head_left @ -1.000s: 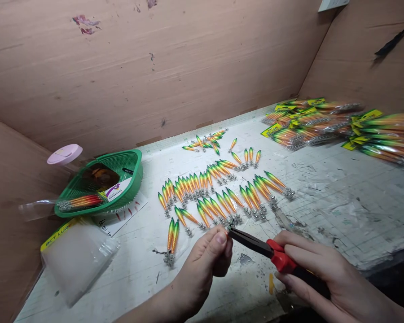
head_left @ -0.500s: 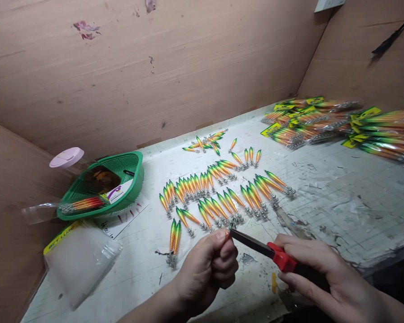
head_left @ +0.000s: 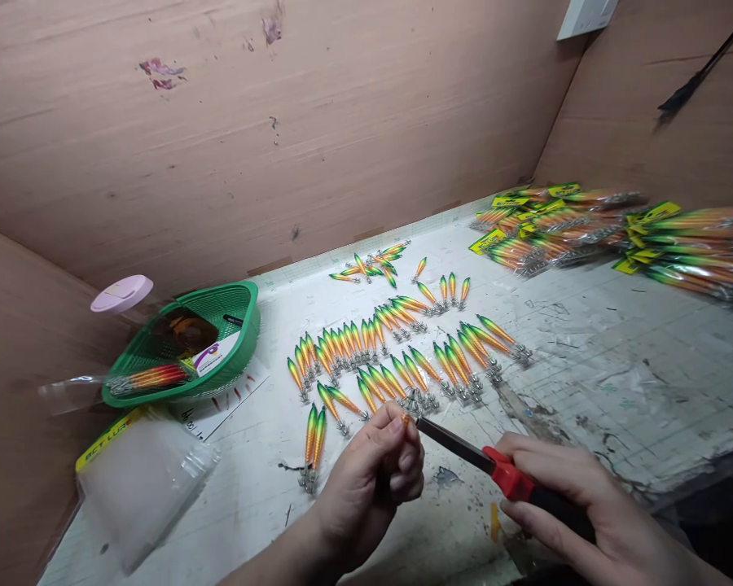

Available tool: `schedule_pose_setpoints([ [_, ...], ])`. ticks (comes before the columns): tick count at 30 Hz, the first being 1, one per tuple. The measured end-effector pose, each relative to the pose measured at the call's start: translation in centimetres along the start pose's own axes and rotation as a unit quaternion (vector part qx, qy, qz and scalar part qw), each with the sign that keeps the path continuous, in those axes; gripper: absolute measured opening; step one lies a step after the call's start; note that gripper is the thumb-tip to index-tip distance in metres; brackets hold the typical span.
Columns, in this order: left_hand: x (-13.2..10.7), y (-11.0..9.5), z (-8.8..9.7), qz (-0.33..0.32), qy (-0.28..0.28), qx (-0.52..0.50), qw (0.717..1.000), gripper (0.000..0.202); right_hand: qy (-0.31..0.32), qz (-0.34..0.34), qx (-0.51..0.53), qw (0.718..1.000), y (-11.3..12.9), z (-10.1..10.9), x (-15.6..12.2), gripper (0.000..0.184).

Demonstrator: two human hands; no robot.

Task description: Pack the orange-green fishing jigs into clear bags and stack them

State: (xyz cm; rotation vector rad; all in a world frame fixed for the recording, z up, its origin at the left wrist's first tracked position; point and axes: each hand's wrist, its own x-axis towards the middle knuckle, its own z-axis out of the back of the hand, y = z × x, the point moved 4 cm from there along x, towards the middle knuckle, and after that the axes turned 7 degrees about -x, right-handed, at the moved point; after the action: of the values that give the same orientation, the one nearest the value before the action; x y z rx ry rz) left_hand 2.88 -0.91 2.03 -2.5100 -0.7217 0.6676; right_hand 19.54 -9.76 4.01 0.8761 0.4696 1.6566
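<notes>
My left hand [head_left: 375, 476] is closed with a fishing lure [head_left: 406, 420] pinched between thumb and forefinger; only a bit of its orange body shows. In my right hand [head_left: 577, 496] are long-nose pliers [head_left: 506, 472] with red and black handles. Their jaw tips lie right beside the lure at my left fingertips; I cannot tell whether they grip it. Just beyond my hands, green and orange lures [head_left: 397, 378] with metal hooks lie in rows on the white worktop [head_left: 562, 342]. Two more lures [head_left: 315, 443] sit left of my left hand.
A green basket [head_left: 244, 334] at the left holds a bag of red lures [head_left: 155, 378] and a tape roll. A pink-lidded container [head_left: 120, 293] stands behind it, clear bags [head_left: 140, 480] in front. Packaged lures [head_left: 696, 244] are heaped at the back right. Wooden panels [head_left: 342, 122] enclose the worktop.
The view has shifted slightly. My left fingers have loosened a little around the lure, and the plier tips now sit slightly lower beside it. Both hands keep their holds.
</notes>
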Motion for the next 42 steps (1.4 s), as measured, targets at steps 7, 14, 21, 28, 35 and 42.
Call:
schedule_pose_setpoints([
  [7,0.0,0.0,-0.2,0.009,-0.003,-0.011,1.0,0.029,-0.009,-0.063,0.045,0.997,-0.6,-0.2,-0.6,0.026],
  [14,0.1,0.1,0.0,0.004,-0.005,-0.012,1.0,0.03,-0.009,-0.124,0.026,0.992,-2.3,-0.7,-2.0,0.024],
  [21,0.5,-0.1,1.0,-0.022,-0.096,0.062,0.993,0.033,0.009,-0.099,0.001,0.995,-3.3,-1.2,-2.3,0.019],
  [28,0.6,0.2,1.5,-0.069,-0.095,0.203,0.972,0.035,0.041,-0.071,0.015,0.996,-2.4,-1.6,-1.5,0.02],
  [35,0.2,0.3,1.1,-0.062,-0.077,0.273,0.957,0.035,0.01,-0.057,-0.006,0.998,-1.7,-1.1,-1.0,0.014],
  [42,-0.5,0.1,1.4,-0.109,-0.096,0.367,0.919,0.037,0.01,-0.033,-0.021,0.999,-1.1,-0.6,-0.6,0.015],
])
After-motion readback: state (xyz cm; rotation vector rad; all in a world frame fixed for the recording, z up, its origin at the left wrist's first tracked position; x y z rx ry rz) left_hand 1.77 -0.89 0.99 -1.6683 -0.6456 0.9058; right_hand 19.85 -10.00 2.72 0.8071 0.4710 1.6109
